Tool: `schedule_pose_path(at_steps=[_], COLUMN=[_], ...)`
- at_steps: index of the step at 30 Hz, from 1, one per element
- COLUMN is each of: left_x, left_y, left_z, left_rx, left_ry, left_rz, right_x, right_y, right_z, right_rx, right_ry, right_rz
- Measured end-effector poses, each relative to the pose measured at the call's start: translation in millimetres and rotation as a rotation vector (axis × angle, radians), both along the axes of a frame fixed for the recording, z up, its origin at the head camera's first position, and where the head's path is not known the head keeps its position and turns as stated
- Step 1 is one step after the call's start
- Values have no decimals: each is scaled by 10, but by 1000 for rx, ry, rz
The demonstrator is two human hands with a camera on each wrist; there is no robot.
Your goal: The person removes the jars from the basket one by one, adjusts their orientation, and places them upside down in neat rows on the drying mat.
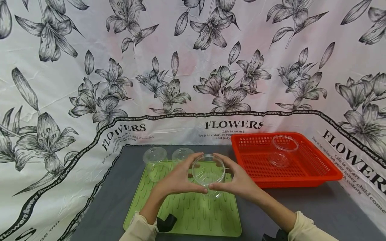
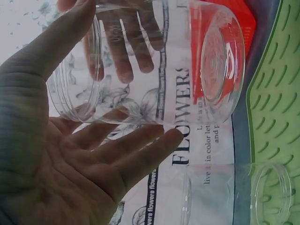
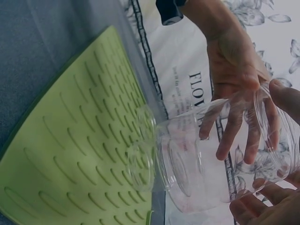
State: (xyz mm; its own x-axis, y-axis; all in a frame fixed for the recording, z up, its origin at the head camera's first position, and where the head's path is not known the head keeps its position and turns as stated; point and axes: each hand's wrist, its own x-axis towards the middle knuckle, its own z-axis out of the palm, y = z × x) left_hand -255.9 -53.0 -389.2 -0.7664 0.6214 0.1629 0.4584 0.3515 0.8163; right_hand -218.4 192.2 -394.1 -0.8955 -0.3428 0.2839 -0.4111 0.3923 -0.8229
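Note:
Above the green ridged mat [image 1: 199, 214], both hands hold a clear jar [image 1: 208, 172] with a round rim toward me. My left hand [image 1: 178, 177] is at its left side, thumb near the rim. On the opposite side is my right hand [image 1: 238, 179], its thumb at the rim's lower edge. The left wrist view shows the jar [image 2: 145, 65] sideways, with fingers visible through its wall. In the right wrist view, its base points toward the mat. Two more clear jars, a left one [image 1: 154, 160] and a right one [image 1: 182, 154], stand at the mat's back edge.
At the back right of the grey table [image 1: 102, 201] sits a red perforated basket [image 1: 289, 182], with another clear jar [image 1: 278, 160] inside. A white flower-printed cloth [image 1: 169, 130] hangs behind and along the sides. Each wrist wears a black device.

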Motion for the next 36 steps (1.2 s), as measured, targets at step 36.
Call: schedule_pose_path(at_steps=[36], left_x=[34], left_y=[-130], left_z=[-159], left_rx=[356], left_ry=[-141], left_rz=[-148], right_x=[107], right_y=[11], right_z=[-403], right_rx=[-76], right_ry=[160], right_rz=[-39])
